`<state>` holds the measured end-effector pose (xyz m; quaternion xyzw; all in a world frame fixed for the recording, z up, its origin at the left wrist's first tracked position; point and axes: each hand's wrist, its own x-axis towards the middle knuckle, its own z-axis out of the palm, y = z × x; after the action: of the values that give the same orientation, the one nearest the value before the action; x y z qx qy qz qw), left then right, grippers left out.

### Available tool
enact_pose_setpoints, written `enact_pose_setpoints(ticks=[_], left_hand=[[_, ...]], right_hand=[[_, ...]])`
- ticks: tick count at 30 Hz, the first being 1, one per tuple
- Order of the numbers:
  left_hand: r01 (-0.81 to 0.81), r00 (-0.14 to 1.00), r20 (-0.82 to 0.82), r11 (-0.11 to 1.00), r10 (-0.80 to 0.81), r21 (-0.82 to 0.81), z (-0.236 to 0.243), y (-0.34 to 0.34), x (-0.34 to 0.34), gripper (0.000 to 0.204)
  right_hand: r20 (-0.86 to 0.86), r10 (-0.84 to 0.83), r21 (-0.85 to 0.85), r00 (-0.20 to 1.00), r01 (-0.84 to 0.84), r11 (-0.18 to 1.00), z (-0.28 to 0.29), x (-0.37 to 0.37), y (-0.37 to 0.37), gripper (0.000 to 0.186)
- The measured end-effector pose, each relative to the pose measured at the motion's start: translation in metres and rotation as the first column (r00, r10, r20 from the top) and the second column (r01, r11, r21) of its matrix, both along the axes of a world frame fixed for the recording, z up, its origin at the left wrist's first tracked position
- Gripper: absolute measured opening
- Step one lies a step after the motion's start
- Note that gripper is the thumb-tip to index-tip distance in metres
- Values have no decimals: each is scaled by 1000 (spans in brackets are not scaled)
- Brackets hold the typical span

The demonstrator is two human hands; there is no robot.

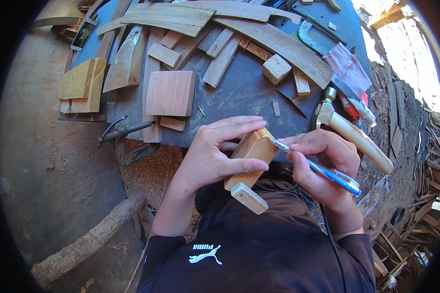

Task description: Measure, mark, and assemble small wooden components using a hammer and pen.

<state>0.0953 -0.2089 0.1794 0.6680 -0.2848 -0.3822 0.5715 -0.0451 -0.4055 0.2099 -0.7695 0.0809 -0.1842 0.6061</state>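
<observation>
Fingers of the left hand (pixel 215 151) hide much of the wood block (pixel 252 151).

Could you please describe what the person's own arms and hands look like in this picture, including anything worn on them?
Both hands, the left hand and the right hand, are bare: no gloves, rings or watch show. The forearms are bare too. Short black sleeves end near the elbows, part of a black shirt with a small white logo on it. A thin black cable runs down beside the right forearm.
</observation>
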Motion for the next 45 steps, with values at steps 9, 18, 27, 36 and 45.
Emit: enact_pose_setpoints(ticks=[9, 18, 27, 36, 45], left_hand=[[19, 1000, -25, 1000, -19, 22, 5, 1, 2, 71], [44, 998, -44, 998, -41, 50, 5, 0, 3, 74], [-1, 1000, -8, 1000, 1, 11, 0, 2, 0, 68], [-8, 1000, -15, 1000, 8, 2, -1, 1, 0, 67], [18, 1000, -22, 1000, -17, 16, 1, 1, 1, 70]], right_hand=[[30, 60, -115, 998, -56, 992, 6, 3, -1, 13], [42, 101, -180, 994, -92, 979, 9, 4, 0, 11], [67, 99, -170, 993, -86, 982, 7, 4, 0, 15], [-9, 31, -82, 999, -31, 996, 4, -2, 2, 7], [67, 106, -199, 992, -91, 976, 8, 3, 3, 11]])
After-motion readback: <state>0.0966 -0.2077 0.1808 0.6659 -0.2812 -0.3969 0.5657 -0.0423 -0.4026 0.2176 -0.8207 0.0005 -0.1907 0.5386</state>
